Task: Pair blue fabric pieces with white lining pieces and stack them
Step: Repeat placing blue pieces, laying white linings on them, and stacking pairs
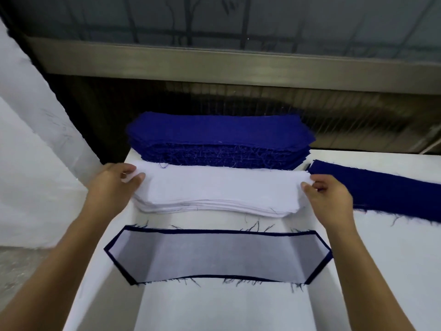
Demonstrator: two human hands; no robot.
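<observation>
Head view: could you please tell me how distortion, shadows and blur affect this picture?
In the head view, wide-angle bending bows the window ledge, a grey shadow crosses the lined blue piece nearest the camera, and the left hand and right hand look slightly soft.

A flat white table is sitting beneath a dull grey metal sill; a murky barred glass window is rising above.

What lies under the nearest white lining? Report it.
A blue piece: only its rim and frayed threads show around the lining. Its middle is covered, so whether more lies beneath cannot be told.
</observation>
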